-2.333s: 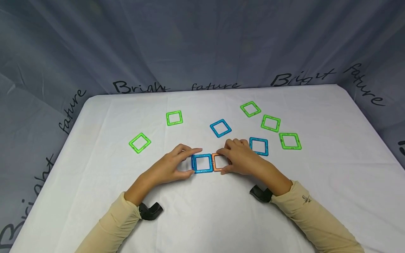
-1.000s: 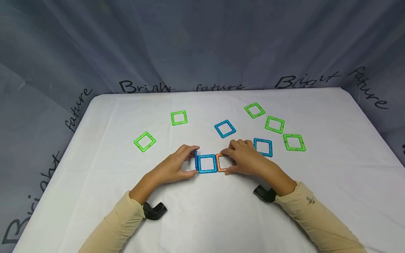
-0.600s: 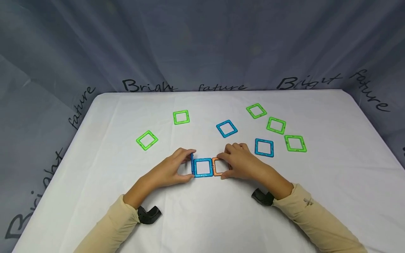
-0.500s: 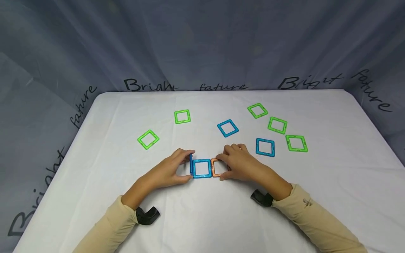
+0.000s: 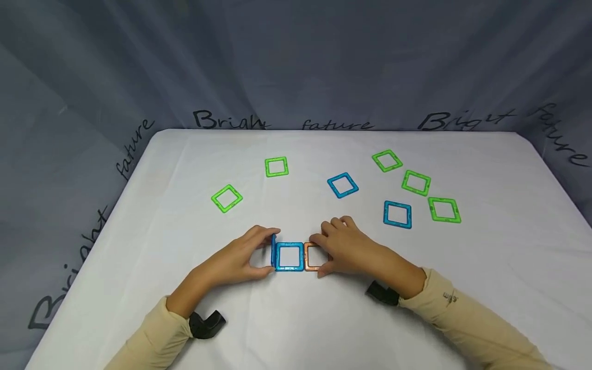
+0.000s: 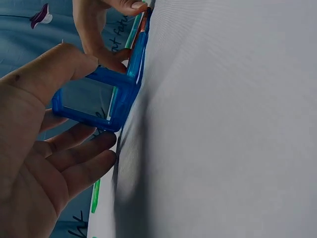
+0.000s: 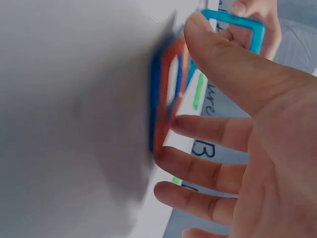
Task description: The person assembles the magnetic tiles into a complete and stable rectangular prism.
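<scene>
In the head view my left hand [image 5: 236, 259] holds a blue square magnetic tile [image 5: 273, 251] upright, thumb on its near side and fingers on its far side. Its foot meets the left edge of a flat blue tile [image 5: 290, 269]. Against that tile's right edge lies an orange tile [image 5: 307, 257], pinched by my right hand [image 5: 351, 249], which covers its right end. The left wrist view shows the standing tile [image 6: 84, 118] between thumb and fingers. Seen from the right wrist, blue shows along the underside of the orange tile [image 7: 163, 99].
Two loose blue tiles [image 5: 343, 193] [image 5: 398, 224] lie flat beyond the right hand. Several green tiles lie farther out, one at the left [image 5: 226, 207] and one at the right [image 5: 445, 219]. A dark curtain [image 5: 296, 61] surrounds the white table [image 5: 296, 329].
Both hands have drawn the joined tiles nearer and slightly left. The left fingers now hold the standing tile, whose side shows more clearly. The right-hand loose blue tile is uncovered. The head view has shifted.
</scene>
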Demonstrator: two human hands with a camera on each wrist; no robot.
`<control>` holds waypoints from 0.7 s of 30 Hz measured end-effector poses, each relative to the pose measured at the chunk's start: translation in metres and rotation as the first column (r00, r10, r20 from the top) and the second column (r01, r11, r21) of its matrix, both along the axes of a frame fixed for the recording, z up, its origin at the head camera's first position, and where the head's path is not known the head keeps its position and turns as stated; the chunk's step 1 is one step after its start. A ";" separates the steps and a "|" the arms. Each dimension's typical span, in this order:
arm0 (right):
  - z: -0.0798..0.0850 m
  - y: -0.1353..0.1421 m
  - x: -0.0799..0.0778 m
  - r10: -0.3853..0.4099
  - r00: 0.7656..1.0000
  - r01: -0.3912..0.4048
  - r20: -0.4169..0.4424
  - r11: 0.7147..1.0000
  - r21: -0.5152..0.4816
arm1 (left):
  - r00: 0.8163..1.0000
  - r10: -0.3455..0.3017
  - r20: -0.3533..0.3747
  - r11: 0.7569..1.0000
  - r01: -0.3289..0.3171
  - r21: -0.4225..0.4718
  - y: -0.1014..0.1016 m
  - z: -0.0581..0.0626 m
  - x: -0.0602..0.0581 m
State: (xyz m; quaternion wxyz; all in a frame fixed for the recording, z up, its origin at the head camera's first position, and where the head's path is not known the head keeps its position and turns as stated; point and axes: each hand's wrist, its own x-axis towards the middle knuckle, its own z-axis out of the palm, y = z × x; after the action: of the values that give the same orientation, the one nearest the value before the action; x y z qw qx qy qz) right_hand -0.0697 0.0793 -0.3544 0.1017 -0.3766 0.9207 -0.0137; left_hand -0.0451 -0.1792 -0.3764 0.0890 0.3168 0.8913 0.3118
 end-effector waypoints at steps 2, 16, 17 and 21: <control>0.004 -0.001 -0.004 0.008 1.000 -0.008 -0.010 1.000 0.016 | 1.000 0.000 -0.008 1.000 0.000 -0.003 -0.003 0.000 0.002; 0.014 -0.035 -0.064 0.045 0.998 -0.044 -0.054 0.999 0.016 | 0.999 0.005 -0.035 1.000 -0.005 0.010 -0.014 -0.003 0.008; 0.015 -0.040 -0.068 0.053 0.997 -0.053 -0.058 0.998 0.017 | 0.999 0.008 -0.034 1.000 -0.008 0.007 -0.014 -0.003 0.008; 0.017 -0.062 -0.087 0.081 0.994 -0.079 -0.070 0.997 0.022 | 0.999 0.008 -0.034 1.000 -0.007 0.009 -0.013 -0.004 0.008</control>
State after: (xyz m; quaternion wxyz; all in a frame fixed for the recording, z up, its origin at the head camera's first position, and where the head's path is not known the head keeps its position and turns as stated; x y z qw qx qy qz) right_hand -0.1569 0.0174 -0.3372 0.0729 -0.4124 0.9080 0.0128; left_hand -0.0370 -0.1924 -0.3808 0.0712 0.3191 0.8925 0.3108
